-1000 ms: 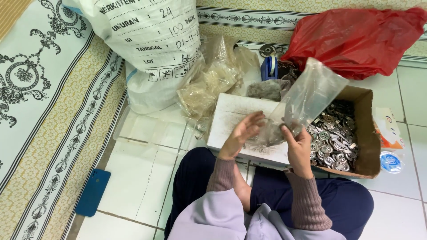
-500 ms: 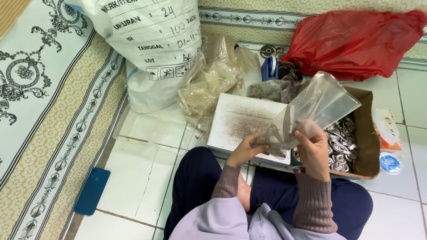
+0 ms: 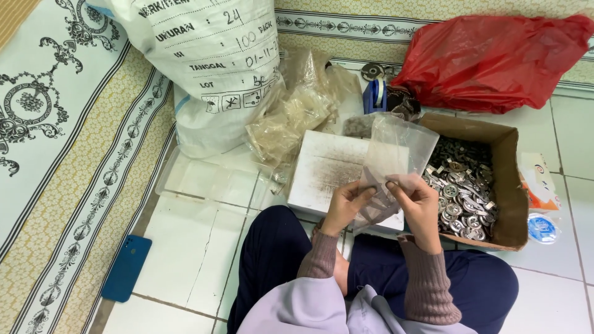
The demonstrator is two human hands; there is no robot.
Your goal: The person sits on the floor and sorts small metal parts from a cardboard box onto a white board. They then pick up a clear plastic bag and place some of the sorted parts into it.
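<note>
- A clear plastic bag (image 3: 396,154) is held upright between both hands, above the near right part of a white board (image 3: 331,170) that lies flat on the tiled floor (image 3: 185,247).
- The left hand (image 3: 346,207) is closed on the bag's lower left edge; its fingers are curled together, with the plastic pinched under the thumb.
- The right hand (image 3: 417,201) is clamped on the bag's lower right portion; the fingertips are pressed together against the film.
- The two hands are positioned just beside each other, with the bag's bottom gathered between them.
- A cardboard box (image 3: 504,179) is located immediately right of the bag; small round metal parts (image 3: 461,192) are piled inside it.
- A red plastic bag (image 3: 495,59) is placed at the far right, beyond the box.
- A large white sack (image 3: 204,68) is stood at the far left, with a heap of empty clear bags (image 3: 297,114) resting against it.
- A blue phone (image 3: 127,267) is found near left, on the edge of a patterned mat (image 3: 55,154).
- A tape dispenser (image 3: 376,96) is seen far of the board.
</note>
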